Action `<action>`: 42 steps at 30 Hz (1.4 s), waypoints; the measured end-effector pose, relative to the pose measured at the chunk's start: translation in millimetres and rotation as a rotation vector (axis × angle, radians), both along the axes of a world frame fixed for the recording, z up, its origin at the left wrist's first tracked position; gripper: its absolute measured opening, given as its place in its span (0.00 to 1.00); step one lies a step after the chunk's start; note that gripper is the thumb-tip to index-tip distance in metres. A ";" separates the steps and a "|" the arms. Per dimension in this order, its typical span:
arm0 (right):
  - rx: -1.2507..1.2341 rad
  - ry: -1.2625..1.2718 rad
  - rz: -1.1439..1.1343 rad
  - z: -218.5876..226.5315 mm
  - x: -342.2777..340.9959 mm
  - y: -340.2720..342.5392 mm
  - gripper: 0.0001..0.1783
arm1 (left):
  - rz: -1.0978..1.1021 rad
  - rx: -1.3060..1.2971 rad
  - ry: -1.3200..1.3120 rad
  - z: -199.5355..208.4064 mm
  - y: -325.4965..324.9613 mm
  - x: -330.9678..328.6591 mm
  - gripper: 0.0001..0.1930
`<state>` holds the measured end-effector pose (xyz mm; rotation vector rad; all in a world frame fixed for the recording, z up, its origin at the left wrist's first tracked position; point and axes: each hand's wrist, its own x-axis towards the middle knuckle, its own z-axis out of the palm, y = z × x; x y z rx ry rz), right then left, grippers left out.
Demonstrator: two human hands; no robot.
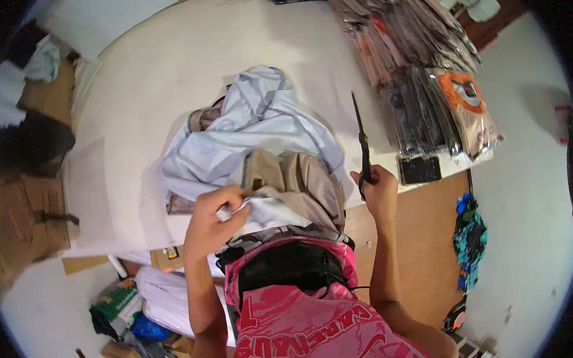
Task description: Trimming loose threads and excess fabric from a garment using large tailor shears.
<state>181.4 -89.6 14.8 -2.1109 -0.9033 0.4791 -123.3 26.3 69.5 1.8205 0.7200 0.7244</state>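
Note:
My left hand (216,218) pinches the edge of a crumpled garment (251,126), pale grey-white on one face and beige on the other. The cloth is heaped on the white table (164,69), and its near part hangs over the front edge onto my lap. Off to the right, my right hand (381,186) is closed round the handles of black scissors (363,139). Their blades point up and away from me, apart from the cloth. A patterned brownish part of the fabric shows at the heap's left side.
Stacks of plastic-wrapped folded garments (425,107) fill the table's right side, with a dark phone (420,169) by the near edge. Cardboard boxes (23,225) stand at the left. Bags and packages (138,310) lie below the table, and blue-black cloth (470,244) lies at the right.

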 end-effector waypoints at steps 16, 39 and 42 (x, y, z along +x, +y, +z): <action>0.273 0.021 0.482 37.6 -68.4 6.3 0.17 | 0.288 -0.024 -0.263 -1.8 10.6 2.0 0.09; 0.023 0.132 0.493 26.8 -62.4 10.8 0.21 | 0.804 0.737 -0.175 61.1 3.1 -53.8 0.09; 0.014 0.064 0.340 11.7 -65.0 29.6 0.24 | 0.879 0.520 -0.259 38.1 -8.8 -63.2 0.08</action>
